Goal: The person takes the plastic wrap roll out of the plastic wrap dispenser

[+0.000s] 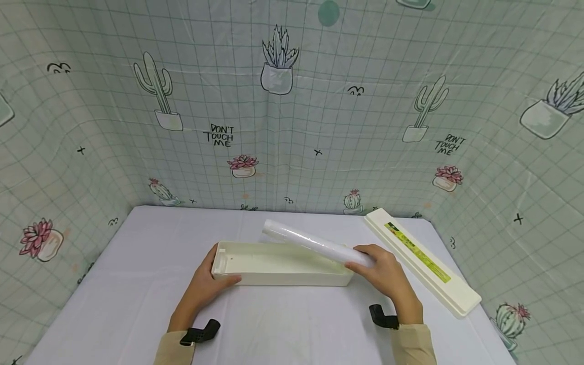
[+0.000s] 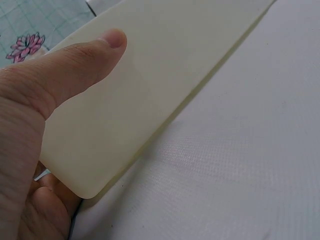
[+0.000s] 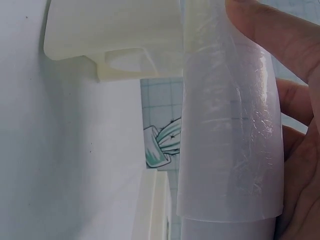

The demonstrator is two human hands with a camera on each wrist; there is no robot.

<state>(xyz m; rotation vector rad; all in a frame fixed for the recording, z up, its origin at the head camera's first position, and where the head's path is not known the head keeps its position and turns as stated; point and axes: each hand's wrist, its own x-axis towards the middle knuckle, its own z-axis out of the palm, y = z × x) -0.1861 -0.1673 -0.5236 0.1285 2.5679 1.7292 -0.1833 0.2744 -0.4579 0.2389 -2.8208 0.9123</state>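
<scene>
A long cream box (image 1: 283, 279), its top uncovered, sits on the table. My left hand (image 1: 205, 281) grips its left end, the thumb (image 2: 90, 62) lying along the front wall and the other fingers round the end. Over the box, a roll of clear plastic film (image 1: 315, 242) slants up to the left. My right hand (image 1: 380, 268) holds the roll near its right end, thumb on the near side. In the right wrist view the film (image 3: 225, 125) looks wrinkled and shiny, and the core (image 3: 227, 230) sticks out below it.
To the right, a long cream lid (image 1: 424, 263) with a yellow-green label lies diagonally on the table. White cloth (image 1: 283, 319) covers the table. A patterned curtain (image 1: 319, 111) with plant prints rises behind and at both sides.
</scene>
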